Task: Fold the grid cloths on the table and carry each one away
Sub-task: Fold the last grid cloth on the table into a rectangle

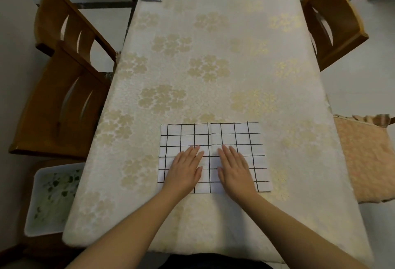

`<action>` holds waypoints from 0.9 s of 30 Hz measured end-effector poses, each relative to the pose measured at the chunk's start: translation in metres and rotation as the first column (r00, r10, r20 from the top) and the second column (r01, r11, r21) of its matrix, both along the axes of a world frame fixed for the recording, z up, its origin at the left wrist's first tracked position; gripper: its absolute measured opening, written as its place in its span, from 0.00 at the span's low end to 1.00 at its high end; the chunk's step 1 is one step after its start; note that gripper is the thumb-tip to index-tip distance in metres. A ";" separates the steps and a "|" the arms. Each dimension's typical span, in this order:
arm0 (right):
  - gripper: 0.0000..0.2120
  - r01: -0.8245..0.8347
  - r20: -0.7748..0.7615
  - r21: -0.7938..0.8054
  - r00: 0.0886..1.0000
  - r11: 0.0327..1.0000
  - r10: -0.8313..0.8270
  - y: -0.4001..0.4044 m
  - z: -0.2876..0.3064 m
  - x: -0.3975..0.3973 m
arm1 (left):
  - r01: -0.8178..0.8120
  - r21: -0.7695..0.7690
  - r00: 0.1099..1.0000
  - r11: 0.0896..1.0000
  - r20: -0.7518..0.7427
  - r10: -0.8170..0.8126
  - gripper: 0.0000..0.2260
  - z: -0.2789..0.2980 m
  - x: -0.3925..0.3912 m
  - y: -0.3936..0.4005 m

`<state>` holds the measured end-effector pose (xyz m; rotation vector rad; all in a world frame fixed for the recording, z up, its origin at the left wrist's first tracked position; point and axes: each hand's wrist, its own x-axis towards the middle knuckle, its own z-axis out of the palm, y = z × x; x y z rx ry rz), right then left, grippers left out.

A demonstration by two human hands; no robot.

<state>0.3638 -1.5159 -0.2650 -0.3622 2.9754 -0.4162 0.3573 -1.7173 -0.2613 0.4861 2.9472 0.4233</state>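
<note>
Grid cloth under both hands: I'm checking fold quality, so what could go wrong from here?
1. The left hand and right hand press flat near the middle of the cloth; its outer edges lie free and may shift, skewing the next fold.
2. The tablecloth beneath could slide or bunch.

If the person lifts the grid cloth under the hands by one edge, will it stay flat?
Probably not: the grid cloth lies thin and flat with a centre crease, so it likely droops. It looks light. Under both flat hands, left hand and right hand, it might slide on the tablecloth.
</note>
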 end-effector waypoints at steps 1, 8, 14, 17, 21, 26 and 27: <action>0.26 -0.023 0.032 0.009 0.999 1.000 0.023 -0.007 -0.005 -0.006 | 0.007 -0.034 1.000 0.999 0.018 -0.007 0.23 -0.003 -0.005 0.003; 0.29 -0.105 0.109 0.064 0.989 0.992 0.098 -0.006 -0.025 -0.022 | -0.002 -0.180 0.995 0.984 0.099 0.020 0.27 -0.024 -0.003 -0.004; 0.33 0.010 0.091 0.120 0.996 0.993 -0.021 0.039 -0.022 -0.030 | -0.076 -0.247 0.989 0.966 0.107 0.105 0.33 -0.023 0.000 -0.017; 0.32 0.083 0.096 0.155 0.990 0.984 -0.099 0.068 -0.017 -0.031 | -0.096 -0.244 0.986 0.965 0.111 0.126 0.35 -0.022 0.002 -0.037; 0.32 0.111 0.115 0.165 0.985 0.980 -0.131 0.086 -0.014 -0.035 | -0.106 -0.259 0.984 0.960 0.111 0.138 0.37 -0.022 0.006 -0.055; 0.33 0.108 0.121 0.166 0.984 0.980 -0.129 0.085 -0.014 -0.035 | -0.104 -0.260 0.985 0.960 0.109 0.136 0.38 -0.022 0.006 -0.055; 0.33 0.103 0.128 0.164 0.984 0.981 -0.125 0.086 -0.014 -0.036 | -0.105 -0.258 0.984 0.960 0.111 0.138 0.38 -0.022 0.006 -0.055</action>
